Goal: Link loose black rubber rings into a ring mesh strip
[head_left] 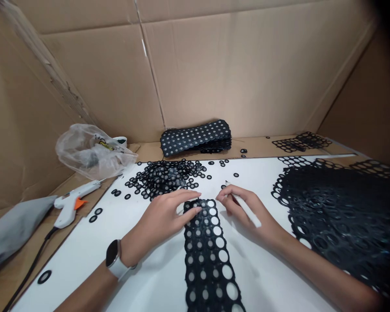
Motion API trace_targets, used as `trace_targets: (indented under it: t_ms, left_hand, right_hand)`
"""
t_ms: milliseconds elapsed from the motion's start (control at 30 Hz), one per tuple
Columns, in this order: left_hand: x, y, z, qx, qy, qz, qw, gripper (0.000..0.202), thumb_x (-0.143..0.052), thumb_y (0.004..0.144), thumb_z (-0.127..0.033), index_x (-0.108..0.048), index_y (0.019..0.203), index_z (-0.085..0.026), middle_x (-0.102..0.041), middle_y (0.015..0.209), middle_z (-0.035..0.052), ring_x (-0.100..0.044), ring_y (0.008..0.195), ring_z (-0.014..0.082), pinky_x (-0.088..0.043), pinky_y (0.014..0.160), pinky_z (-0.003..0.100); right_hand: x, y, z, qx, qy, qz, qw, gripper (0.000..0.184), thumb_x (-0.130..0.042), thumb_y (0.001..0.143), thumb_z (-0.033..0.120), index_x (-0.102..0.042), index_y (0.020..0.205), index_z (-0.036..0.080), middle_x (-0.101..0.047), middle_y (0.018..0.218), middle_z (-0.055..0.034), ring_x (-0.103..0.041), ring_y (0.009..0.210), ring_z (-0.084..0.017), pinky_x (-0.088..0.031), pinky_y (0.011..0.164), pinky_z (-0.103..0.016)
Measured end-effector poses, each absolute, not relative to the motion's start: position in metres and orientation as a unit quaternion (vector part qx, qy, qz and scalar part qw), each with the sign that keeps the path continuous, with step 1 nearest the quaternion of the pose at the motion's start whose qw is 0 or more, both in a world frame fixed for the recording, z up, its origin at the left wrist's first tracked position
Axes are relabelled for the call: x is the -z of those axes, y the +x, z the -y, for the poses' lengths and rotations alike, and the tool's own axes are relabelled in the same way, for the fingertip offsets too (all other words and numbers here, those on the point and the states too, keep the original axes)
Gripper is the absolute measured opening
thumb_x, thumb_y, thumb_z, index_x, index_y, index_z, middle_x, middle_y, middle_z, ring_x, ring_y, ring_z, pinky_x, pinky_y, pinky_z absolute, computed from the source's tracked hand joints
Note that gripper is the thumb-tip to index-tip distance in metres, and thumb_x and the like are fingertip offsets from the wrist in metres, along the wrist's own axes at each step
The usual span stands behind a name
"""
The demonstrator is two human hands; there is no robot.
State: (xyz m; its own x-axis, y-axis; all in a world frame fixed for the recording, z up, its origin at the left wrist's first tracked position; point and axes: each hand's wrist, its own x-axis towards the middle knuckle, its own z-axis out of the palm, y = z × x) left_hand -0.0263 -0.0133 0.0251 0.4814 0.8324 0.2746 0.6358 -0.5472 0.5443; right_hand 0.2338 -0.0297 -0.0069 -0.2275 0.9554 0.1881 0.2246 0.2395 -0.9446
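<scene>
Left of frame: a white glue gun (72, 202) with an orange trigger lies on cardboard, its black cord (32, 264) running to the lower left. Above it sits a crumpled clear plastic bag (91, 151); a grey cloth (13, 227) lies at the left edge. Upper centre: a stack of perforated black sheets (196, 136) rests against the cardboard wall (214, 65). Right: a heap of black punched webbing (341, 208). The white bench (143, 277) is ringed by cardboard.

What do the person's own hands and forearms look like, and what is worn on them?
Both forearms are bare, with no sleeves in view. The left hand has no glove or ring; its wrist carries a black-faced smartwatch with a white strap. The right hand wears nothing.
</scene>
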Motion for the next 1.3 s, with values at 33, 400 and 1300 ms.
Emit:
trace_targets:
  t_ms: [33, 400, 1300]
  left_hand:
    - [-0.021, -0.027, 0.013, -0.246, 0.851, -0.429, 0.175, 0.034, -0.072, 0.104, -0.045, -0.079, 0.135, -0.032, -0.079, 0.138, 0.0016, -0.077, 0.118, 0.0256, -0.06, 0.1, 0.036]
    - [-0.016, -0.021, 0.016, -0.204, 0.861, -0.424, 0.196, 0.034, -0.068, 0.107, -0.036, -0.069, 0.141, -0.031, -0.075, 0.136, 0.0021, -0.074, 0.119, 0.0251, -0.058, 0.098, 0.037]
    - [-0.009, -0.014, 0.02, -0.365, 0.813, -0.384, 0.241, 0.019, -0.064, 0.111, -0.033, -0.074, 0.127, -0.029, -0.075, 0.112, 0.0016, -0.058, 0.069, 0.011, -0.046, 0.065, 0.027]
  right_hand:
    - [0.006, 0.234, 0.03, -0.416, -0.449, 0.667, 0.424, 0.031, -0.058, 0.11, 0.049, -0.068, 0.1, 0.022, -0.061, 0.083, -0.0005, -0.058, 0.077, -0.018, -0.049, 0.076, -0.03]
    - [0.01, 0.233, 0.027, -0.366, -0.499, 0.707, 0.344, 0.025, -0.064, 0.104, 0.04, -0.067, 0.123, 0.025, -0.072, 0.089, -0.0006, -0.067, 0.075, -0.02, -0.048, 0.073, -0.032]
    - [0.007, 0.23, 0.032, -0.381, -0.419, 0.759, 0.322, 0.032, -0.066, 0.106, 0.048, -0.066, 0.09, 0.02, -0.06, 0.078, 0.0024, -0.052, 0.072, -0.015, -0.04, 0.068, -0.028]
